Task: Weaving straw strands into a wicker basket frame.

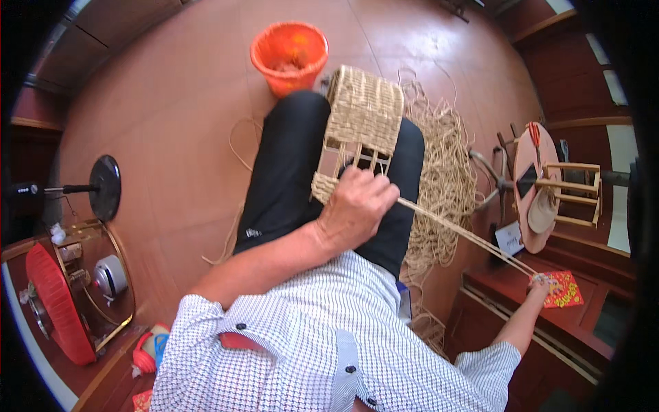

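Across my thighs lies a woven straw-coloured cord piece (364,103) on a frame, with a closely woven far part, a gap of bare strands and a narrow woven band nearer me. My left hand (360,206) is closed over the near end of the gap, its fingers curled at the strands. From there a doubled length of cord (467,237) runs taut to the right. At its far end my right hand (542,281), arm stretched out, grips the cord above a red printed packet. What lies under my left fingers is hidden.
A large heap of loose cord (439,178) spreads on the floor right of my legs. Beyond my knees stands an orange bin (290,58). A round-topped stool (539,185) is at the right, a red fan (58,302) at the left, and a dark red cabinet (508,295) near my right arm.
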`<action>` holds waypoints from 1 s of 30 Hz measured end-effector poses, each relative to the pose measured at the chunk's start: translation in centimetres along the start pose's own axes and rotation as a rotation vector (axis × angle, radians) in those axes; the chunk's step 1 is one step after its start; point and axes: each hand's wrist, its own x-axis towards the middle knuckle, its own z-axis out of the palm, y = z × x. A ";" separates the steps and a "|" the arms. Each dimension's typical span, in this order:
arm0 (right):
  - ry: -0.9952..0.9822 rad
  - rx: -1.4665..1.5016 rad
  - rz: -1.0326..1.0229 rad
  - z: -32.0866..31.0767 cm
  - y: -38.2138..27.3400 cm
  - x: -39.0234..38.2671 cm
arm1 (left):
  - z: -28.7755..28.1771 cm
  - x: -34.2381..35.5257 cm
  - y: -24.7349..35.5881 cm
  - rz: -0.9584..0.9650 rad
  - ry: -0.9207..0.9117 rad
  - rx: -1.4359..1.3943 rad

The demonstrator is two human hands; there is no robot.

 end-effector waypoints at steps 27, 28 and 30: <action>-1.074 -0.960 -0.099 12.0 19.9 -45.6 | -2.8 0.7 0.7 -0.215 0.019 0.195; -1.182 -0.975 -0.101 12.9 22.8 -49.6 | -2.7 0.8 0.6 -0.196 0.009 0.200; -1.375 -0.941 -0.095 14.1 27.7 -55.3 | -2.7 0.8 0.2 -0.249 0.025 0.155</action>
